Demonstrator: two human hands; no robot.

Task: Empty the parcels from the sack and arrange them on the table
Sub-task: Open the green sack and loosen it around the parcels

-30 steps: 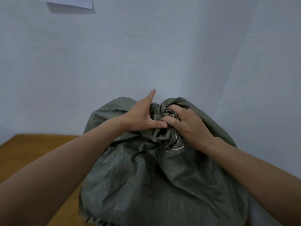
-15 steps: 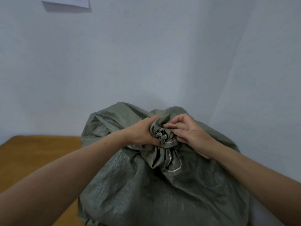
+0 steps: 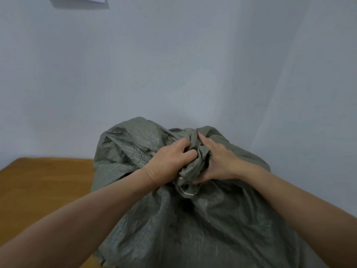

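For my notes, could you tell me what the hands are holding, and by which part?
The left hand and right hand both grip the sack by its bunched mouth at the top.

Sack (image 3: 173, 229) on wooden table (image 3: 44, 190).

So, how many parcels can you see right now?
0. The sack sits on the table, its mouth bunched in the left hand and right hand; any parcels are hidden inside.

Plain room, pale walls (image 3: 173, 64), wooden table (image 3: 46, 182)
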